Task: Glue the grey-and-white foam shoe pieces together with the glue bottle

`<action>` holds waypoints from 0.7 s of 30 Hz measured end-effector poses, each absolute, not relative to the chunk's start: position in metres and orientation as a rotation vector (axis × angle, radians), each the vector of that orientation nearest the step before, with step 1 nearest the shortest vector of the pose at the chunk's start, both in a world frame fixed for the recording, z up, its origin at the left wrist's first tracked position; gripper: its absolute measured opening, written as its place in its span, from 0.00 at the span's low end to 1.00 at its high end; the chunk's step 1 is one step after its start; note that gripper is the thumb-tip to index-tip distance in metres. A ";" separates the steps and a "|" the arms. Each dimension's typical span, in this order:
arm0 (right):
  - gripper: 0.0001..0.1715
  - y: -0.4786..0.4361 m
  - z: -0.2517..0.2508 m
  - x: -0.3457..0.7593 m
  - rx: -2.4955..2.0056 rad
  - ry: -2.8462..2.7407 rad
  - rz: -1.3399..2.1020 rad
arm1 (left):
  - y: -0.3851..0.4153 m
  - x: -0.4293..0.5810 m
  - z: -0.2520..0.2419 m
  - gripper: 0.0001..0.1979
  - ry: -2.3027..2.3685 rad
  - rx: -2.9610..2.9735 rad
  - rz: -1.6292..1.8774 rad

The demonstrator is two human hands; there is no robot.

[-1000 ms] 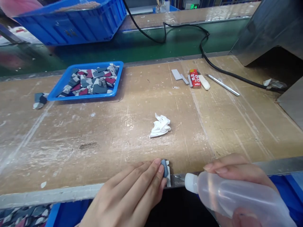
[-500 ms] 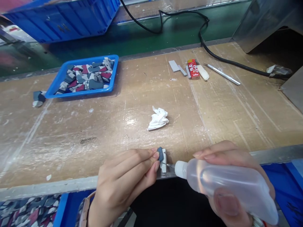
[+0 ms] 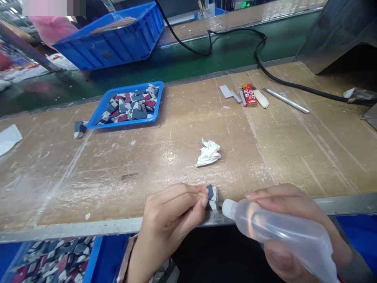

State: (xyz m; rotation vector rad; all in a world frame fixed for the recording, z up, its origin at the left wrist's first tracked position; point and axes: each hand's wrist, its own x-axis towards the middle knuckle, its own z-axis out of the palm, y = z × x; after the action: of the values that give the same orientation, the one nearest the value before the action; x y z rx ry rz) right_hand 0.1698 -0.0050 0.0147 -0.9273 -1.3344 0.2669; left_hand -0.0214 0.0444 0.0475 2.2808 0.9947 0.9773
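Note:
Near the table's front edge, my left hand (image 3: 179,212) pinches a small grey-and-white moulded piece (image 3: 214,198) between thumb and fingertips. My right hand (image 3: 297,220) is wrapped round a translucent squeeze bottle (image 3: 282,228) with a white cap and a thin needle tip. The bottle lies tilted, its tip pointing left and meeting the piece; whether liquid comes out is too small to tell. A crumpled white tissue (image 3: 209,153) lies on the table just beyond the hands.
A blue tray (image 3: 126,125) of grey, white and maroon pieces stands at back left, with loose pieces (image 3: 79,129) beside it. A red lighter (image 3: 249,95), a metal pen-like tool (image 3: 287,101) and a black cable (image 3: 306,87) lie at back right. Blue bins (image 3: 96,259) sit below the edge.
The camera view has shifted, so table things appear further right and lower. The bottle's needle tip has moved from the piece's right edge across to its grey part. Both hands keep their hold.

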 end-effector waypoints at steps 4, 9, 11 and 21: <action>0.18 -0.003 0.010 0.171 -0.899 -1.327 0.239 | 0.046 -0.023 0.047 0.08 0.991 2.258 0.973; 0.20 -0.002 0.005 0.172 -0.845 -1.312 0.225 | 0.046 -0.025 0.045 0.08 0.974 2.245 0.969; 0.21 -0.003 0.004 0.172 -0.863 -1.309 0.237 | 0.046 -0.026 0.046 0.09 0.974 2.242 0.969; 0.14 -0.008 0.014 0.163 -0.987 -0.931 0.327 | 0.036 -0.027 0.042 0.06 0.974 2.438 0.979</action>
State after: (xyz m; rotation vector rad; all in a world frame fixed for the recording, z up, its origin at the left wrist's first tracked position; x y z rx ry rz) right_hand 0.1634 -0.0075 0.0143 -0.9866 -0.9307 0.3272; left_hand -0.0266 0.0360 0.0425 2.4378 0.9736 0.9786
